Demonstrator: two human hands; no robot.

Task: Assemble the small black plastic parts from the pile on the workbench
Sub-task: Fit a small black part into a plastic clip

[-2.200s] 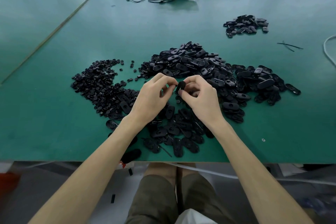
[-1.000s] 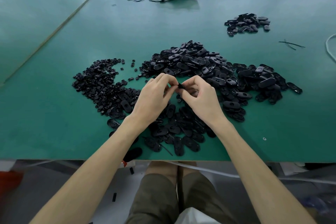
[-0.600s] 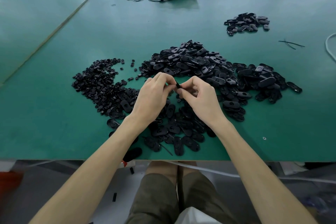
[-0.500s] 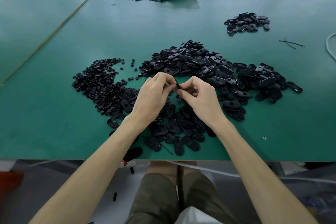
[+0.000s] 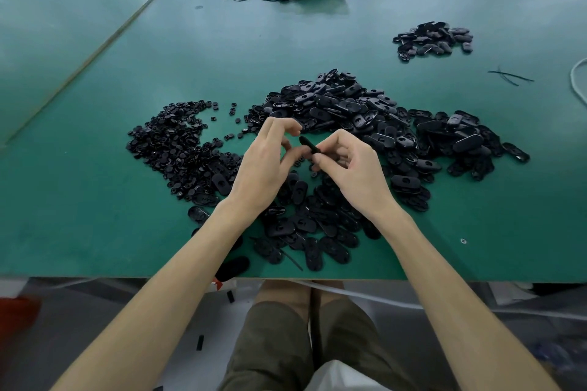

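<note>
While pinched by the right hand (image 5: pixel 349 174), the black part (image 5: pixel 307 145) is aimed far-left, toward the left hand (image 5: pixel 263 168). Whether anything is held there cannot be told.

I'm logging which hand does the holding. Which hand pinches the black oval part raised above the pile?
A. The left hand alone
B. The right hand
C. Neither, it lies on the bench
B: the right hand pinches one end of the black oval part, while the left hand curls beside its free end with green bench showing between its finger and thumb.
</note>
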